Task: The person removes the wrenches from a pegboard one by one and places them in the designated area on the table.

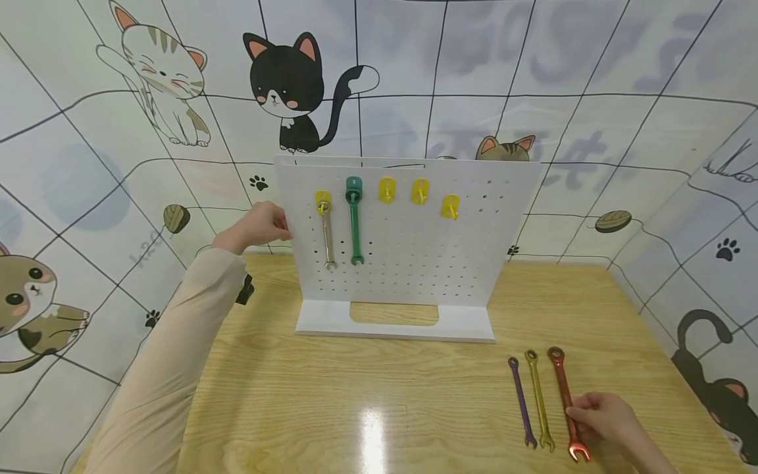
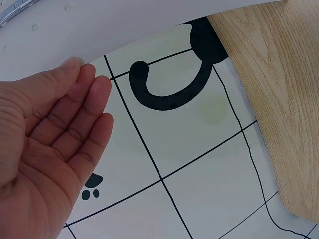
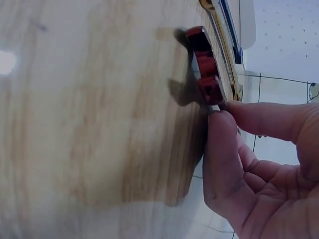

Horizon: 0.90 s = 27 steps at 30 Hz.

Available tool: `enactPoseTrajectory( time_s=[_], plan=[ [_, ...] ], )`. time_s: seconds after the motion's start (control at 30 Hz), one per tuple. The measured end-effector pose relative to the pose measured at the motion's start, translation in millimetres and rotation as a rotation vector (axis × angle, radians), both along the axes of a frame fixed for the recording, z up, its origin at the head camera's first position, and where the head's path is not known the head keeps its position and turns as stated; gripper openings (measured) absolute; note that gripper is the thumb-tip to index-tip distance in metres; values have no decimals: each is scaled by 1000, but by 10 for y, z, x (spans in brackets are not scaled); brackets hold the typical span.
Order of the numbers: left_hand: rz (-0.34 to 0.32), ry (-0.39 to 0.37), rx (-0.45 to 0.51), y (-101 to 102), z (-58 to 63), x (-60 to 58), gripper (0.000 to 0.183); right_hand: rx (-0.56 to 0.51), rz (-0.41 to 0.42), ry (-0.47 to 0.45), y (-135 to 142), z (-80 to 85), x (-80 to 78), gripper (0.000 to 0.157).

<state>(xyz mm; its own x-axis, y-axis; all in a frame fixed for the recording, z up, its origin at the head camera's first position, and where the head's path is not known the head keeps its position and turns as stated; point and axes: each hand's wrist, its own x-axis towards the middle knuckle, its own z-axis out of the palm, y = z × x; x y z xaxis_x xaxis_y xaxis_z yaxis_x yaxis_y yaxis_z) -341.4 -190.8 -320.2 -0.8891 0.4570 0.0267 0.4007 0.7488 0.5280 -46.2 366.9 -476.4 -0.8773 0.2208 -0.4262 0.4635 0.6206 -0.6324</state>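
Note:
At the white pegboard's (image 1: 414, 257) left edge, my left hand (image 1: 258, 225) pinches the board between thumb and fingers; the left wrist view shows the hand (image 2: 55, 134) from the palm side. My right hand (image 1: 604, 418) pinches a red combination wrench (image 1: 564, 388) near its open end, at the table's right. Close up, that red wrench (image 3: 204, 64) stands a little off the wood at its open end, with a shadow beneath. Left of it lie a yellow wrench (image 1: 538, 398) and a purple wrench (image 1: 522, 401). A silver wrench (image 1: 328, 237) and a green wrench (image 1: 354, 227) hang on the board.
Yellow hooks (image 1: 387, 190), several in all, sit along the board's upper part; three carry nothing. The board's white base (image 1: 322, 317) rests on the wooden table (image 1: 296, 395). Behind stands a wall (image 1: 414, 125) with cat drawings. A small black object (image 1: 245, 289) shows beside the left sleeve.

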Motion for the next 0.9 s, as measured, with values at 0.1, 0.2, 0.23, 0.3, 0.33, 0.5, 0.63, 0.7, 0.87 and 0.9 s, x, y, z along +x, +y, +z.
enactPoseTrajectory(
  time_s=[0.1,0.2,0.23,0.3,0.33,0.5,0.63,0.7,0.87,0.9],
  plan=[
    [-1,4,3,-6,-3,2,7,9,7,-14,-6,20,-10,17],
    [-1,1,6,-7,-4,4,7,6,-12,-29,-13,31,-14,15],
    [1,-1,6,-7,-4,5,7,7,-10,-27,-13,32,-13,16],
    [3,-2,7,-5,-4,4,7,19,-5,-16,-9,31,-11,17],
    [3,-1,6,-4,-4,3,6,26,-7,-9,-9,33,-7,17],
    [-7,11,1,1,-4,-4,6,78,-7,51,-17,60,-12,26],
    [-7,13,2,-2,-2,-6,6,57,-35,80,-50,110,-47,31],
    [-2,12,1,-6,-1,-7,6,15,-49,90,-74,143,-75,33],
    [-2,15,4,-12,-2,-8,6,-54,-39,115,-153,247,-164,34],
    [-2,17,4,-15,-3,-8,6,-63,-25,124,-168,269,-181,34]
  ],
)
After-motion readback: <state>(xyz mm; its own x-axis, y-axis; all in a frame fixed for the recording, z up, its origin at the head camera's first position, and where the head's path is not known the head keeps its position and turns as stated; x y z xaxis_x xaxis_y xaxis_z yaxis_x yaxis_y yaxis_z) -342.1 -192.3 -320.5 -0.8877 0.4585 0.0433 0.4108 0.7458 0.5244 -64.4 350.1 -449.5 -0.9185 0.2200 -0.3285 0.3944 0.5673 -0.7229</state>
